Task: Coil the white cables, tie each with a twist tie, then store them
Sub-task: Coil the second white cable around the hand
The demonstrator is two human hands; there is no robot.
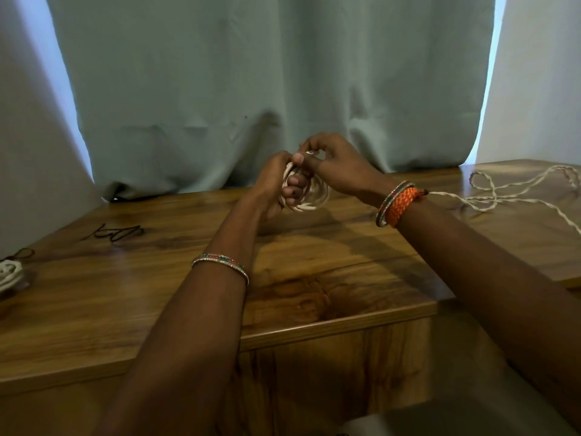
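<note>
At the centre of the frame, above the desk point(330, 297), we see both hands working one white cable coil point(311, 196). The left hand point(276, 184) has its fingers curled through and around the loops, gripping the bundle. The right hand point(333, 162) is curled over the top of the coil, its thumb and fingers pinching something at the upper loops; whether that is a cable end or a tie we cannot tell. At the right of the frame a loose white cable point(515, 193) lies in open loops on the desk, uncoiled. At the far left edge sits a finished coil point(9, 273), with a dark tie near it. In the left middle of the frame lie spare twist ties point(116, 232), well apart from the hands. A pale green curtain point(267, 83) hangs behind.

We judge the step in hand to be securing the held coil. The main risk is that the loops spring apart if the left grip loosens while the right hand reaches away. A second risk: the loose cable at right passes close under the right wrist, so a sweeping arm could snag and drag it.
</note>
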